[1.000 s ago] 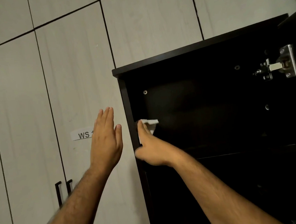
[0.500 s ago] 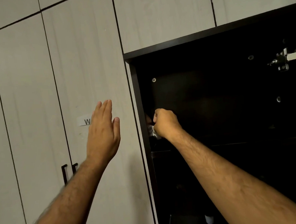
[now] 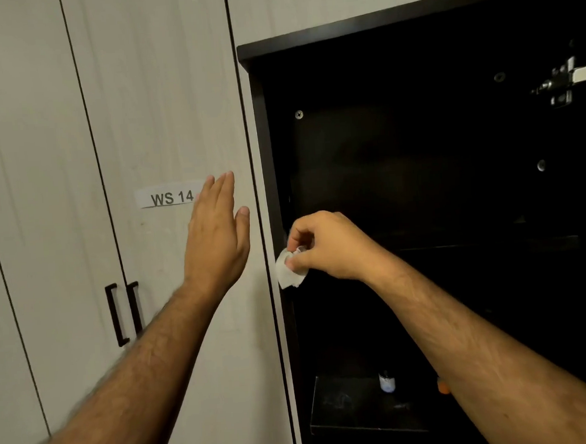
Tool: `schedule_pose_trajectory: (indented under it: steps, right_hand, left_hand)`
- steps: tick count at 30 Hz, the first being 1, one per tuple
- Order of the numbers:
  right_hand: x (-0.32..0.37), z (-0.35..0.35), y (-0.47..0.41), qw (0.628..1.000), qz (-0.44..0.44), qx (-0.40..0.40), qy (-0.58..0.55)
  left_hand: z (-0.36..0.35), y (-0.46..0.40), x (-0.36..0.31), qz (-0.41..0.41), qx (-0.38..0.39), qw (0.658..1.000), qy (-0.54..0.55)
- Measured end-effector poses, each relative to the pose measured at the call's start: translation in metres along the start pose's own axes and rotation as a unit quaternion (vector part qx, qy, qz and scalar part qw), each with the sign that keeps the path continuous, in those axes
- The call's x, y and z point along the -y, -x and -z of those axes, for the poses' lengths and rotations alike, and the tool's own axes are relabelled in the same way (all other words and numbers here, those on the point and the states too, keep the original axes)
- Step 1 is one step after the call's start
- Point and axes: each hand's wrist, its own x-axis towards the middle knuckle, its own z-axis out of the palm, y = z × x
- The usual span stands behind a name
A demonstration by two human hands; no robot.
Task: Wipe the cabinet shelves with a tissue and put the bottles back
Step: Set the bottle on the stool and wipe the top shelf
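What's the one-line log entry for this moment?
left hand: open, by closed door | right hand: pinching tissue at cabinet edge | bottle: low shelf

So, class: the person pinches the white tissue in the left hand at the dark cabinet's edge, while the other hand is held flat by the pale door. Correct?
Not quite. The head view shows the tissue pinched in the right hand; the left hand is the flat one by the pale door. The rest stands.

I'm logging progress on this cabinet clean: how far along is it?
Done: the upper compartment of the dark cabinet looks emptied. In hand: the right hand pinches a crumpled tissue at the cabinet's left edge; the left hand is raised flat, open. Left: a small bottle stands on a lower surface, not yet returned.
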Motion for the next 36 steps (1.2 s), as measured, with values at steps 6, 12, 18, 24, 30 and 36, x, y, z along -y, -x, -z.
schedule_pose_trajectory:
  steps: [6, 12, 18, 24, 30, 36]
  right_hand:
    - [0.005, -0.013, 0.007, 0.994, 0.033, -0.051, 0.089]
    - [0.006, -0.005, 0.011, 0.992, 0.026, -0.039, 0.113]
    - [-0.009, 0.018, 0.031, 0.99, -0.026, -0.055, 0.125]
    - [-0.033, 0.052, 0.055, 0.982, -0.112, -0.056, 0.143]
    - [-0.05, 0.085, 0.087, 0.957, -0.179, -0.082, 0.215]
    - [-0.061, 0.132, 0.108, 0.916, -0.241, -0.031, 0.32]
  left_hand:
    - [-0.005, 0.009, -0.013, 0.006, -0.013, 0.999, 0.036]
    - [-0.006, 0.015, -0.02, 0.007, -0.014, 0.999, 0.044]
    - [-0.006, 0.021, -0.02, 0.003, -0.002, 0.998, 0.06]
    - [-0.004, 0.03, -0.017, -0.011, 0.031, 0.996, 0.08]
    - [-0.001, 0.046, -0.02, -0.048, 0.067, 0.989, 0.12]
    - [-0.002, 0.064, -0.032, -0.054, 0.083, 0.983, 0.157]
